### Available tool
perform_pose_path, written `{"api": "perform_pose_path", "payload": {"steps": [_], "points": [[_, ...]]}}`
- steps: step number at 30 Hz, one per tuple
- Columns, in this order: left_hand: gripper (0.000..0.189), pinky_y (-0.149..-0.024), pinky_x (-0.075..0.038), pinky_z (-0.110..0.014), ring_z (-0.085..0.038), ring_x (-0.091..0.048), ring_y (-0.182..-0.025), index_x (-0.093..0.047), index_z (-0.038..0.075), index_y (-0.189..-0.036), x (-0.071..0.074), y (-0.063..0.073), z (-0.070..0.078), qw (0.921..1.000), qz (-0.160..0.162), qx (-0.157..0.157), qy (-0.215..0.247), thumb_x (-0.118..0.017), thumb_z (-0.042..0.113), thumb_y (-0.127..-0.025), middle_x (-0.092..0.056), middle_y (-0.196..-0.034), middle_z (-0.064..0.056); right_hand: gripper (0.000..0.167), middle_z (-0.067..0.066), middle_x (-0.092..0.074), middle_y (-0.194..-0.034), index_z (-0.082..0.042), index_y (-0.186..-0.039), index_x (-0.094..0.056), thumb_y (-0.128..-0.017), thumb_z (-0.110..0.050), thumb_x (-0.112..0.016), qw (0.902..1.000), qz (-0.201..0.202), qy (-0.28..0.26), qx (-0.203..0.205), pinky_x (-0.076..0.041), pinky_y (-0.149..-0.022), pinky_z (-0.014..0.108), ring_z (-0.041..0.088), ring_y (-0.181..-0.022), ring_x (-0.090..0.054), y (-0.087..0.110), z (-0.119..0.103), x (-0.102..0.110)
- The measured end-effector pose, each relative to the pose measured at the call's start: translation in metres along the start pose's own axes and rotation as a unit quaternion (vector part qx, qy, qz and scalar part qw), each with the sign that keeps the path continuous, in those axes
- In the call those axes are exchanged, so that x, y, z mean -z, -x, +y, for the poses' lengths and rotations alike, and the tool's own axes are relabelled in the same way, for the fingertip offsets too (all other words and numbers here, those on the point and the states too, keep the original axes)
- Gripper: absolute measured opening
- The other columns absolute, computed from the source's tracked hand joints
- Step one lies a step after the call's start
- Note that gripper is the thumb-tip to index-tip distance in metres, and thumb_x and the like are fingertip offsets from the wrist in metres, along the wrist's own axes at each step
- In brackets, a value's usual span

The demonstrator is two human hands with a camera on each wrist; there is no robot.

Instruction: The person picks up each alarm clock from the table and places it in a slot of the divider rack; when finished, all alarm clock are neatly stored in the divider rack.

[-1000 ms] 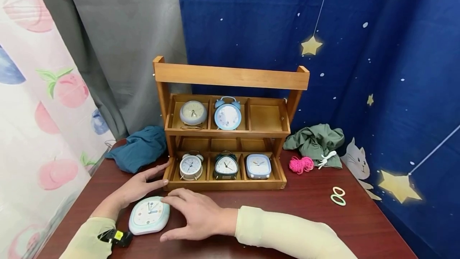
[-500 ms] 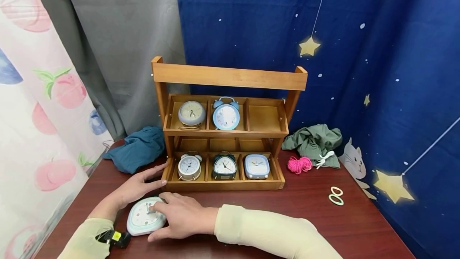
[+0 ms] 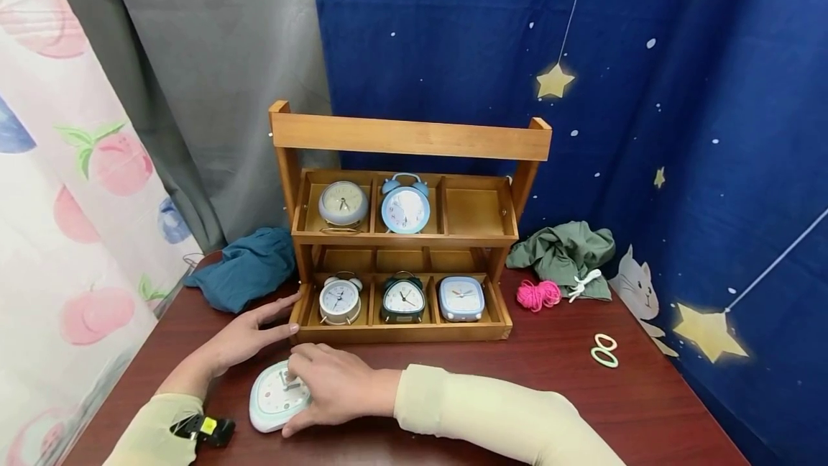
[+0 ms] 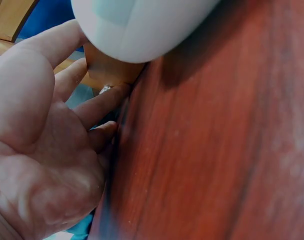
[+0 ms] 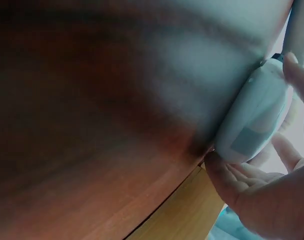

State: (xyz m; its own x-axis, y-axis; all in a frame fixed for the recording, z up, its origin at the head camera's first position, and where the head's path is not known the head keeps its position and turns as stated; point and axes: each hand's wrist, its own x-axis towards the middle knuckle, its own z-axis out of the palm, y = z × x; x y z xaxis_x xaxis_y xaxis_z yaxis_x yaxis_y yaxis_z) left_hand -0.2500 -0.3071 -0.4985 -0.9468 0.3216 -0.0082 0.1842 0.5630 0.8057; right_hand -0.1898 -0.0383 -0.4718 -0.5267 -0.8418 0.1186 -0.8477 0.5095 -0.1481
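A rounded white and mint alarm clock lies face up low over the table, in front of the wooden rack. My right hand grips its right side, fingers at the far edge and thumb at the near edge. In the right wrist view the clock sits between thumb and fingers, seen edge-on. My left hand rests at the left front corner of the rack, fingers extended along its side. The left wrist view shows that hand with its palm empty and the clock's pale underside close above.
The rack's upper tier holds a round grey clock and a blue twin-bell clock. Below stand a white clock, a black clock and a blue square clock. Teal cloth, green cloth, pink yarn and rings surround it.
My right hand has moved left onto the clock and taken hold of it, then shifted slightly right with it. My left hand stays at the rack's corner.
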Motion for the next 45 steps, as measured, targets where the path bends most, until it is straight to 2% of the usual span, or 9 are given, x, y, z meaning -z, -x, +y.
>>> {"api": "perform_pose_path", "payload": {"steps": [3,6,12,16,20,25,32,36,45], "points": [[0.078,-0.121,-0.039,-0.062,-0.04,-0.036,-0.161,-0.045,0.024,-0.173,0.0,0.0,0.0,1.0,-0.003,-0.001,0.002,-0.074,0.051,-0.107,-0.043,-0.175,-0.014,0.066,-0.017,-0.059,-0.125,-0.026,-0.116,-0.058,-0.082,-0.072,-0.091,0.9998,-0.012,-0.018,0.003,-0.043,-0.08,0.01,-0.003,-0.106,-0.056,-0.006,0.003,-0.001],[0.078,-0.122,-0.039,-0.065,-0.042,-0.036,-0.161,-0.044,0.023,-0.173,0.0,-0.001,0.0,1.0,-0.007,0.001,0.004,-0.074,0.051,-0.107,-0.042,-0.176,-0.015,0.07,-0.02,-0.061,-0.122,-0.027,-0.12,-0.058,-0.08,-0.072,-0.093,0.9992,-0.026,-0.03,-0.003,-0.044,-0.078,0.011,-0.005,-0.103,-0.056,-0.009,0.006,-0.001],[0.078,-0.123,-0.038,-0.066,-0.044,-0.035,-0.162,-0.043,0.024,-0.174,-0.001,0.0,0.0,1.0,-0.006,0.003,0.006,-0.074,0.051,-0.107,-0.041,-0.176,-0.014,0.087,-0.02,-0.061,-0.147,-0.031,-0.155,-0.059,-0.085,-0.073,-0.088,0.9984,-0.05,-0.022,0.016,-0.048,-0.099,0.014,-0.004,-0.128,-0.056,-0.003,0.013,0.0],[0.077,-0.121,-0.04,-0.065,-0.045,-0.036,-0.161,-0.043,0.023,-0.174,-0.002,0.001,0.001,1.0,-0.004,-0.001,-0.002,-0.073,0.05,-0.108,-0.042,-0.175,-0.016,0.087,-0.016,-0.057,-0.158,-0.032,-0.162,-0.058,-0.09,-0.074,-0.082,0.998,-0.048,-0.007,0.041,-0.046,-0.107,0.015,-0.001,-0.137,-0.054,0.01,0.02,0.003],[0.078,-0.119,-0.042,-0.064,-0.046,-0.038,-0.16,-0.043,0.021,-0.174,-0.002,0.001,0.002,1.0,-0.004,0.003,-0.008,-0.073,0.051,-0.108,-0.042,-0.175,-0.017,0.088,-0.005,-0.057,-0.163,-0.028,-0.163,-0.058,-0.092,-0.072,-0.082,0.9979,0.005,0.003,0.065,-0.044,-0.115,0.018,0.006,-0.144,-0.054,0.03,0.033,0.012],[0.079,-0.12,-0.042,-0.066,-0.046,-0.04,-0.159,-0.042,0.019,-0.174,-0.002,0.0,0.003,1.0,-0.005,0.005,-0.005,-0.074,0.048,-0.108,-0.042,-0.175,-0.019,0.091,0.006,-0.06,-0.161,-0.02,-0.159,-0.062,-0.085,-0.063,-0.093,0.9913,0.1,0.003,0.085,-0.046,-0.118,0.026,0.017,-0.143,-0.06,0.055,0.055,0.037],[0.078,-0.121,-0.04,-0.067,-0.046,-0.041,-0.159,-0.044,0.019,-0.173,-0.001,0.0,0.003,1.0,-0.002,-0.004,-0.004,-0.075,0.047,-0.107,-0.044,-0.174,-0.02,0.091,0.011,-0.061,-0.159,-0.014,-0.154,-0.066,-0.079,-0.051,-0.101,0.9767,0.204,-0.015,0.065,-0.057,-0.111,0.041,0.027,-0.141,-0.063,0.086,0.095,0.084],[0.079,-0.121,-0.04,-0.065,-0.044,-0.04,-0.159,-0.045,0.02,-0.173,0.0,0.0,0.002,1.0,0.0,0.0,-0.008,-0.075,0.049,-0.107,-0.044,-0.174,-0.018,0.09,0.011,-0.06,-0.16,-0.014,-0.155,-0.066,-0.08,-0.05,-0.101,0.9709,0.235,-0.013,0.044,-0.057,-0.111,0.044,0.028,-0.143,-0.06,0.1,0.117,0.109],[0.08,-0.122,-0.038,-0.069,-0.047,-0.038,-0.16,-0.042,0.019,-0.174,0.0,-0.001,0.003,1.0,-0.006,0.001,-0.002,-0.075,0.048,-0.107,-0.042,-0.174,-0.021,0.091,0.012,-0.058,-0.163,-0.011,-0.156,-0.065,-0.08,-0.043,-0.102,0.9619,0.272,-0.013,-0.026,-0.054,-0.112,0.056,0.032,-0.146,-0.056,0.128,0.151,0.159]]}}
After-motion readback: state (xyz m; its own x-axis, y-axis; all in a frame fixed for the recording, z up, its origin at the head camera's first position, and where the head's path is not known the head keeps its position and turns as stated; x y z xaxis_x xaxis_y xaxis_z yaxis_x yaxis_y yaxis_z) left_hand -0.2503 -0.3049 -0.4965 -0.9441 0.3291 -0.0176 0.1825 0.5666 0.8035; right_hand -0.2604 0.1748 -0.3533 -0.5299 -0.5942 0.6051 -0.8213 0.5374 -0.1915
